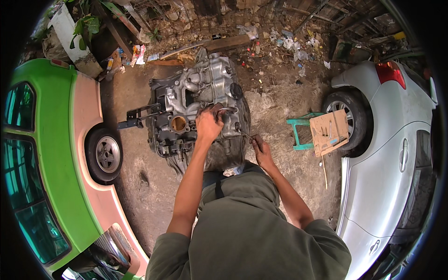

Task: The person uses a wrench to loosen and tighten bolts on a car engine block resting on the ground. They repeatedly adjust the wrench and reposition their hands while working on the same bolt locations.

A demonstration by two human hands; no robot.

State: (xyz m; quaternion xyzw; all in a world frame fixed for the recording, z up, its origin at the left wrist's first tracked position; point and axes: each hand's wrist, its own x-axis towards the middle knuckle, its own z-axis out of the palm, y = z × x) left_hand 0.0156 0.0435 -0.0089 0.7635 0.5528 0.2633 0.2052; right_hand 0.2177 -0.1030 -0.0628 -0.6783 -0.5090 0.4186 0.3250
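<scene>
A greasy car engine (189, 77) stands on the ground in front of me, with a silver valve cover, a black round cap (236, 90) and an open round brown-lined port (178, 123). My left hand (210, 122) rests on top of the engine, its darkened fingers curled down beside a curved metal pipe. What those fingers close on, if anything, is hidden. At the engine's near right corner, my right hand (261, 151) grips a thin metal wrench (246, 135). The tool's far end reaches a fitting on the valve cover (237, 126).
A green and pink vehicle (86, 81) is parked on the left, a silver car (373, 168) on the right. Beside the silver car, a green plastic stool (298, 122) carries cardboard (329, 132) with small tools. Litter and a wooden plank (227, 43) lie beyond the engine.
</scene>
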